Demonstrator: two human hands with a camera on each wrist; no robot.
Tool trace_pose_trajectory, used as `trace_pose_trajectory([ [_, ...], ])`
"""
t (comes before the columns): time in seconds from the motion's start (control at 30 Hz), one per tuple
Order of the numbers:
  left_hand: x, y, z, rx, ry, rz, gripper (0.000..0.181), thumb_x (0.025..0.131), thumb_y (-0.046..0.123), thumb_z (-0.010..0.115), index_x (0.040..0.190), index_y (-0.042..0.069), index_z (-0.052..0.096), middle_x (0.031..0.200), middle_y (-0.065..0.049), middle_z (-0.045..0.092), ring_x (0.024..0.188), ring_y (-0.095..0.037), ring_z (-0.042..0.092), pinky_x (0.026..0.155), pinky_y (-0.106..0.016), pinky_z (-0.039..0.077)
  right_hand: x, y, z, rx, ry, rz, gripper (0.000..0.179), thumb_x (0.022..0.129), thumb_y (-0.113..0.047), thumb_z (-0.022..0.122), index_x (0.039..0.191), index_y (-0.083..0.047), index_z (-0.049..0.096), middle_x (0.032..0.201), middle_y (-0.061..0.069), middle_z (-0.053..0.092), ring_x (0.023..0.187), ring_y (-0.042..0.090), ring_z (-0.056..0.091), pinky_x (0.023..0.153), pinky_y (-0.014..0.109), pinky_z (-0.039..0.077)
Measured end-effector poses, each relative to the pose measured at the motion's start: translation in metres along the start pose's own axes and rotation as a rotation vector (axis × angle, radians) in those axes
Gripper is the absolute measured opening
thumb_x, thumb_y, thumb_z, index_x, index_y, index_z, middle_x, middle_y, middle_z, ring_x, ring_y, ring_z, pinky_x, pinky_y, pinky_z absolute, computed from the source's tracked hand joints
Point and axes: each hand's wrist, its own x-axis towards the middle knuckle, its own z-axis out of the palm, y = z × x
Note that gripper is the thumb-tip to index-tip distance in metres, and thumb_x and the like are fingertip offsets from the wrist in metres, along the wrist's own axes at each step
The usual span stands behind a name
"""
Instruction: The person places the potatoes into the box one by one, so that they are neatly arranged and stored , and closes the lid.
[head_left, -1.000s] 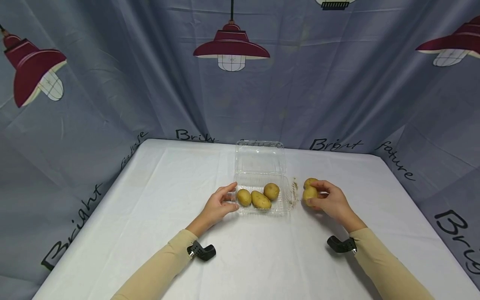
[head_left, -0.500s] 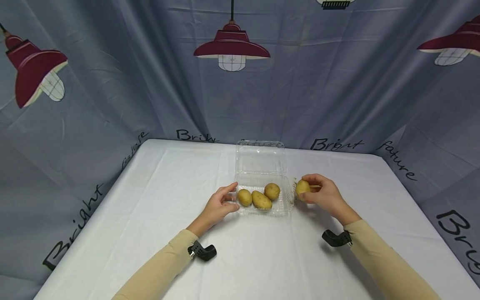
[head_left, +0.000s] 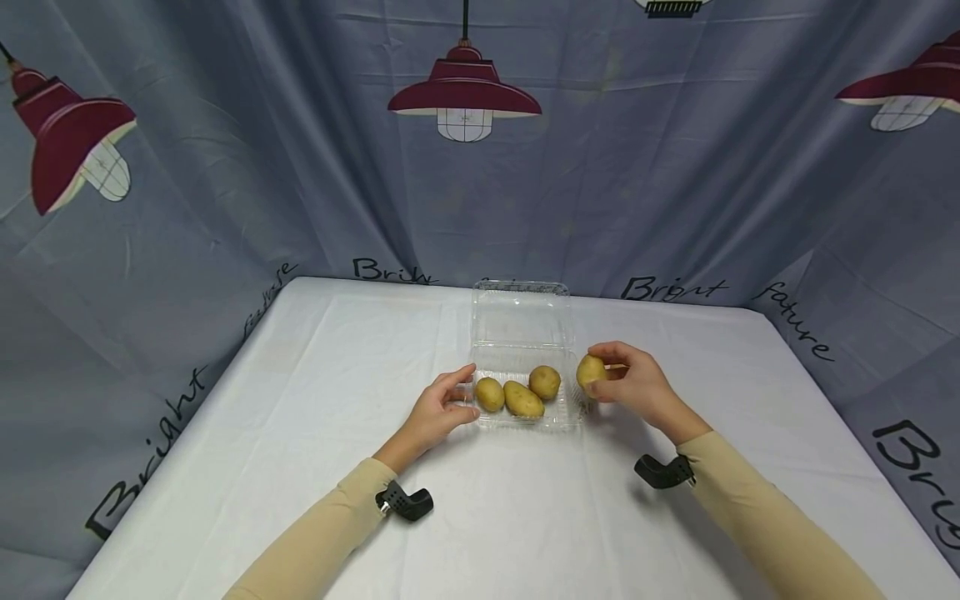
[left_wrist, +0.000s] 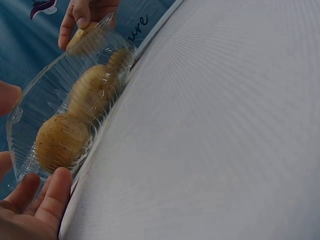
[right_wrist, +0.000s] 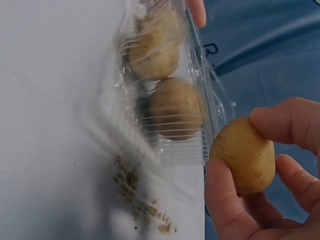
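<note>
A clear plastic clamshell box lies with its lid raised at the back, holding a round potato, an oblong potato and another round potato. My left hand rests at the box's left end, thumb and fingers spread along the wall; in the left wrist view its fingertips are beside the rim. My right hand pinches a potato between thumb and fingers, just above the box's right edge. In the right wrist view this potato is apart from those inside.
Brown dirt crumbs lie by the box's right side. A white cloth covers the table. A grey-blue curtain with printed lamps hangs behind the far edge.
My right hand has lifted its potato and carried it left to the box's right edge. A second potato seen beside it earlier no longer shows. The left hand and box stay put.
</note>
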Motion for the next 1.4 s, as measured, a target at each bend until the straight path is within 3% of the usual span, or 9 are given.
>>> trace_pose_trajectory([
  [0.27, 0.0, 0.0, 0.0, 0.003, 0.001, 0.0, 0.077, 0.082, 0.0, 0.068, 0.154, -0.002, 0.041, 0.143, -0.029, 0.048, 0.12, -0.042, 0.056, 0.082, -0.013, 0.051, 0.002, -0.008, 0.003, 0.008, -0.042, -0.013, 0.062, 0.082, -0.004, 0.075, 0.14, 0.003, 0.053, 0.14, 0.028, 0.054, 0.112, 0.033, 0.062, 0.073, 0.029, 0.062],
  [0.67, 0.0, 0.0, 0.0, 0.004, 0.001, 0.006, 0.077, 0.082, 0.0, 0.068, 0.154, -0.003, 0.04, 0.143, -0.029, 0.047, 0.12, -0.042, 0.056, 0.083, -0.013, 0.051, 0.012, -0.028, 0.017, -0.143, -0.116, -0.017, 0.06, 0.077, -0.006, 0.076, 0.135, 0.0, 0.059, 0.135, 0.025, 0.058, 0.11, 0.036, 0.065, 0.07, 0.032, 0.059],
  [0.9, 0.001, -0.001, -0.001, 0.002, -0.007, 0.005, 0.077, 0.082, 0.001, 0.068, 0.154, -0.003, 0.04, 0.143, -0.029, 0.047, 0.12, -0.042, 0.056, 0.082, -0.012, 0.05, 0.013, -0.036, 0.025, -0.137, -0.182, -0.018, 0.06, 0.078, 0.0, 0.073, 0.135, 0.006, 0.056, 0.131, 0.028, 0.057, 0.096, 0.029, 0.066, 0.07, 0.04, 0.059],
  [1.23, 0.002, 0.0, 0.0, 0.009, -0.006, 0.007, 0.077, 0.082, 0.001, 0.068, 0.154, -0.002, 0.04, 0.143, -0.029, 0.048, 0.12, -0.043, 0.056, 0.084, -0.012, 0.05, 0.013, -0.043, 0.029, -0.246, -0.175, 0.026, 0.05, 0.077, 0.006, 0.065, 0.127, 0.002, 0.061, 0.119, 0.024, 0.061, 0.083, 0.021, 0.063, 0.061, 0.033, 0.055],
  [1.4, 0.002, -0.001, 0.0, 0.015, -0.011, 0.003, 0.077, 0.083, 0.002, 0.068, 0.154, -0.002, 0.04, 0.143, -0.028, 0.048, 0.121, -0.042, 0.056, 0.085, -0.013, 0.05, 0.013, -0.044, 0.031, -0.304, -0.169, 0.04, 0.05, 0.078, 0.005, 0.064, 0.128, 0.0, 0.062, 0.12, 0.023, 0.062, 0.08, 0.019, 0.064, 0.06, 0.032, 0.054],
])
